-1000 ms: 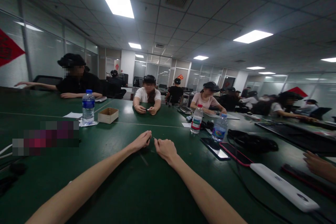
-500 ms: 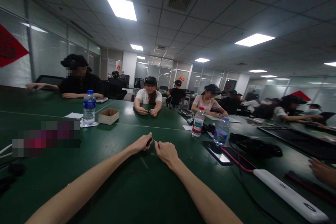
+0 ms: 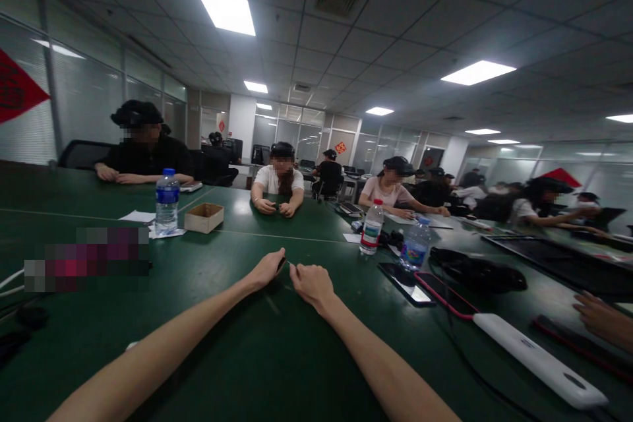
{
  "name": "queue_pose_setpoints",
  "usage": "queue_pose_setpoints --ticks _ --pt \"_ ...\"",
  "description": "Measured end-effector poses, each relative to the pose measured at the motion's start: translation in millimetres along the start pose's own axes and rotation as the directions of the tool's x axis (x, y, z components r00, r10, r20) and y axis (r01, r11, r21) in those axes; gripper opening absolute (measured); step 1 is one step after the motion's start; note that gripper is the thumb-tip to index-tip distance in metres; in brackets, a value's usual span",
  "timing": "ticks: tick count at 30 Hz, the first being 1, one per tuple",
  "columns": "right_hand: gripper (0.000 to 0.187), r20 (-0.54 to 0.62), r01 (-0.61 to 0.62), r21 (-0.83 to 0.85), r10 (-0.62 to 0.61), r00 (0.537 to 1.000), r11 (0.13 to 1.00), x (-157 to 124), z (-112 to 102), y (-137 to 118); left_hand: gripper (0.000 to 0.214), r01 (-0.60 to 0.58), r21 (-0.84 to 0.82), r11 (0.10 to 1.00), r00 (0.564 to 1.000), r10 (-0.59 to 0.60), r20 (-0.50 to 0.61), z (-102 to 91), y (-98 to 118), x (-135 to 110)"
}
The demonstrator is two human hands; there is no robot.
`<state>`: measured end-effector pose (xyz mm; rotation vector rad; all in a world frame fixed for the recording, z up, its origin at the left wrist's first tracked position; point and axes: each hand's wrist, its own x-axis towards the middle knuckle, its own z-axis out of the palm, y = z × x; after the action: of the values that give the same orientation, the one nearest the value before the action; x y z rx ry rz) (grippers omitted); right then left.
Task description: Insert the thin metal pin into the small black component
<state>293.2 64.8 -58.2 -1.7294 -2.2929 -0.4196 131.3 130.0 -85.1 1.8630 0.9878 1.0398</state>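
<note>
Over the middle of the green table (image 3: 222, 323), my left hand (image 3: 267, 270) is closed around a small dark object (image 3: 281, 264), only partly showing beside the thumb. Its kind is too small to make out. My right hand (image 3: 312, 286) is closed just to the right, knuckles up, with thumb and forefinger pinched toward the left hand. A thin pale bit (image 3: 289, 264) shows in the narrow gap between the hands; whether it joins the dark object I cannot tell.
An open cardboard box (image 3: 204, 219) and a water bottle (image 3: 167, 203) stand ahead left. Two bottles (image 3: 371, 227), a phone (image 3: 406, 284), a black pouch (image 3: 477, 270) and a white power strip (image 3: 539, 359) with cables lie right. Another person's hand (image 3: 604, 318) is at the right edge.
My hands stay almost in place, with the left turned slightly and less of the dark object showing. The person at far left has drawn an outstretched arm in. The view has shifted slightly.
</note>
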Motion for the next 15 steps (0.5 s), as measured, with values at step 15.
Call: queue_pose_setpoints --ticks 15 --pt "0.059 0.006 0.023 -0.024 -0.023 1.000 0.999 0.0 -2.1 -3.3 0.046 -0.091 0.160 0.983 0.994 0.099 -0.044 -4.1 -0.4 -1.2"
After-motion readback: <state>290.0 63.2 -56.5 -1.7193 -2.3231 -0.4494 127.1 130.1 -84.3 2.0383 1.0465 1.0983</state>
